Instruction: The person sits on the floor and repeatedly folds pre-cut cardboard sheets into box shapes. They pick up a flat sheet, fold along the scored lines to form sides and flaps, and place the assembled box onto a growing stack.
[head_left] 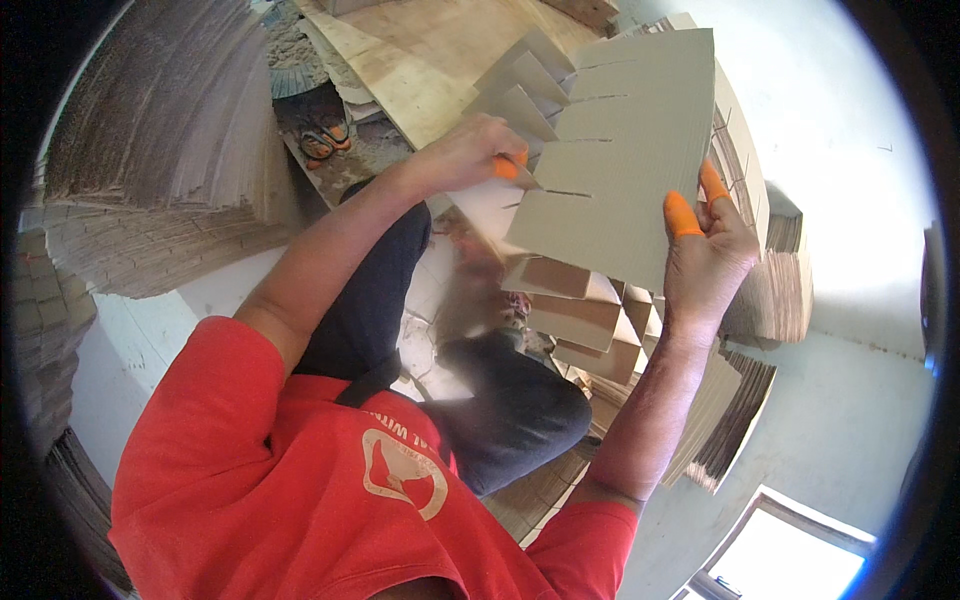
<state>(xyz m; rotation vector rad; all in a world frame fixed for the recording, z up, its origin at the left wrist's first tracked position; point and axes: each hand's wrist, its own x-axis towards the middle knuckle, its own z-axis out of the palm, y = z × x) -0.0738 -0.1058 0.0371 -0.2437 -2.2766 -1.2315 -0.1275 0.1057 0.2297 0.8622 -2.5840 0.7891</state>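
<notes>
Nearest me, my right hand [708,262] has its grip closed on the lower edge of the slotted grey cardboard sheet [620,150], orange finger caps [682,214] pressed to it. My left hand [470,152] holds narrowly at a slot on the sheet's left edge, beside more slotted dividers [520,90]. Further off, cardboard stacks [170,120] stand. I judge a twist could tear a slot or buckle the sheet
</notes>
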